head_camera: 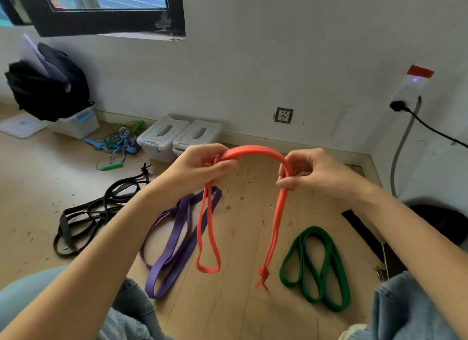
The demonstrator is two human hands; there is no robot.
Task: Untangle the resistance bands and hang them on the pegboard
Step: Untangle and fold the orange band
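Orange band (pixel 255 151) arches between my hands above the floor. My left hand (pixel 200 166) pinches one end of the arch, fingers curled round it; my right hand (pixel 307 171) clamps the other. Left of centre a loop hangs down; on the right, doubled strands drop to a small knot (pixel 263 275). On the wood floor (pixel 238 312) below: purple band (pixel 174 241) to the left, green band (pixel 316 266) to the right, both coiled loosely. Black bands (pixel 88 218) tangled far left. Two clear bins (pixel 177 137) by the far wall.
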